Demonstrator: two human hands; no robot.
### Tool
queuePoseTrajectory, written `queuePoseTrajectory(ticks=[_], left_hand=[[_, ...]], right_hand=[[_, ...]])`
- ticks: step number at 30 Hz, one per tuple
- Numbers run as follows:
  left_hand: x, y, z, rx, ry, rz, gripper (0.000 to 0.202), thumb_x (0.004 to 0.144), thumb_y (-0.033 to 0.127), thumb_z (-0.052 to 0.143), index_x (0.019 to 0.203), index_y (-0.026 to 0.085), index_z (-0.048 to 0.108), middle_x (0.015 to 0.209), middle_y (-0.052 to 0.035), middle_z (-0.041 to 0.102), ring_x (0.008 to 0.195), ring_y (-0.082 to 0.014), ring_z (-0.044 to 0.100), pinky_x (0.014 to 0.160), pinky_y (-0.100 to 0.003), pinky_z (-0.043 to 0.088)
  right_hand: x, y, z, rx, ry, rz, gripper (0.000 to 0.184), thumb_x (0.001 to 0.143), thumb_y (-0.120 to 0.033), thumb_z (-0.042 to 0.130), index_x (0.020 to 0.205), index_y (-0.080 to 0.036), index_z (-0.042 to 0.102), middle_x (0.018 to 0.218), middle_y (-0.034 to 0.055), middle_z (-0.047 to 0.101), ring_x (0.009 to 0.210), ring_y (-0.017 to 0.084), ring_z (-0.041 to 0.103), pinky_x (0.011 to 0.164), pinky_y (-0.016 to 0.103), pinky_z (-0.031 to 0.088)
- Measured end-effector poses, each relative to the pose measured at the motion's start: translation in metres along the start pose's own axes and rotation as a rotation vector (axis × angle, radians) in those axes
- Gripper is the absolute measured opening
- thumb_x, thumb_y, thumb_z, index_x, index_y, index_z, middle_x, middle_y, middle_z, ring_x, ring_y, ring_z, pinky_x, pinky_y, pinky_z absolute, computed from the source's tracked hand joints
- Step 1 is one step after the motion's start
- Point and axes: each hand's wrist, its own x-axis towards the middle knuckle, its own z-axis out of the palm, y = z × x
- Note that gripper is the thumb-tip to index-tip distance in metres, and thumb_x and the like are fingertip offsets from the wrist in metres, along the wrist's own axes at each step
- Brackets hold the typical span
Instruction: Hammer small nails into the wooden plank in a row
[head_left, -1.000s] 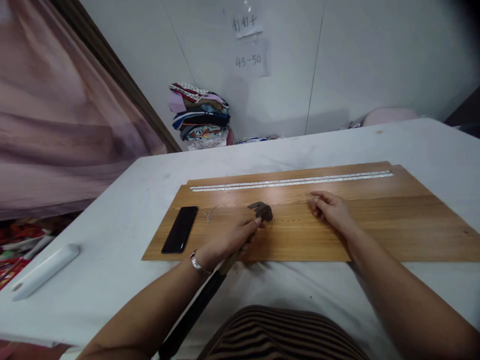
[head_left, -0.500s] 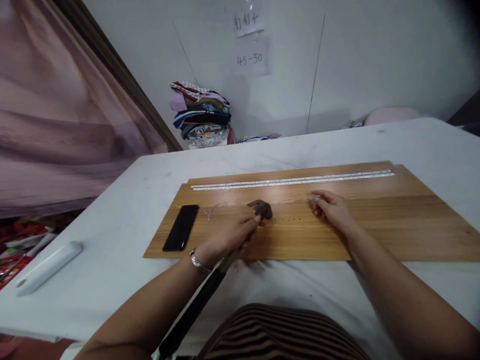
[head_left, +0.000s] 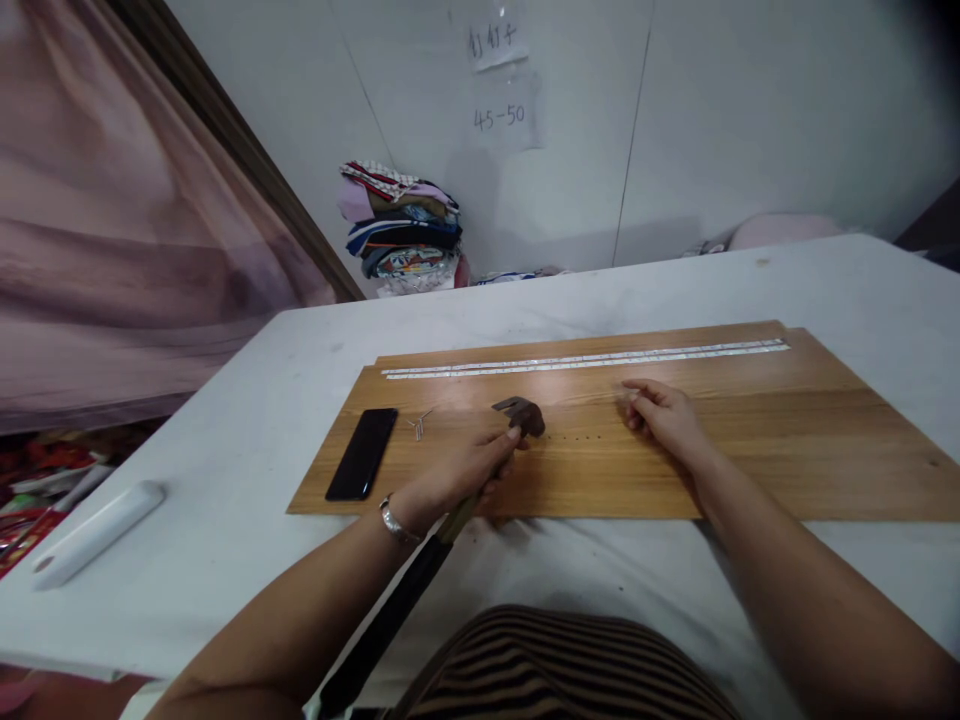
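Observation:
My left hand [head_left: 476, 465] is closed round a claw hammer [head_left: 420, 578], gripping its shaft close beneath the rusty head. The hammer's black handle slants back towards my body, and the head hangs over the wooden board [head_left: 750, 450]. Just right of the head, a row of several small dark nail heads or holes [head_left: 577, 438] runs along the board. My right hand [head_left: 664, 415] rests on the board to the right of that row, index finger stretched out and the others loosely curled; I see nothing held in it. Several loose nails [head_left: 419, 428] lie left of the hammer.
A black phone [head_left: 362, 455] lies on the board's left part. Two pale measuring strips [head_left: 585, 361] run along its far edge. The board is on a white-covered table [head_left: 225, 420], with a white oblong object [head_left: 97, 535] at left. Folded clothes [head_left: 405, 225] are stacked by the wall.

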Motion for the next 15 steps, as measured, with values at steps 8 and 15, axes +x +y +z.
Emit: queuePoseTrajectory(ticks=[8,15], left_hand=[[0.001,-0.002,0.001,0.025,0.026,-0.025,0.056,0.084,0.068,0.042,0.109,0.019,0.054,0.068,0.0041,0.041,0.045,-0.0046,0.034,0.038,-0.019,0.025],[-0.002,0.003,0.000,0.021,0.000,0.013,0.058,0.085,0.067,0.042,0.111,0.017,0.053,0.069,0.0042,0.042,0.046,-0.0039,0.033,0.039,-0.018,0.025]], right_hand=[[0.000,0.000,-0.001,0.010,0.009,0.022,0.040,0.068,-0.038,0.058,0.099,-0.014,0.062,0.052,-0.0034,0.053,0.044,0.011,0.049,0.041,0.024,0.033],[0.000,-0.002,0.000,0.015,0.002,0.023,0.040,0.067,-0.038,0.059,0.098,-0.014,0.061,0.052,-0.0040,0.053,0.044,0.011,0.049,0.040,0.024,0.030]])
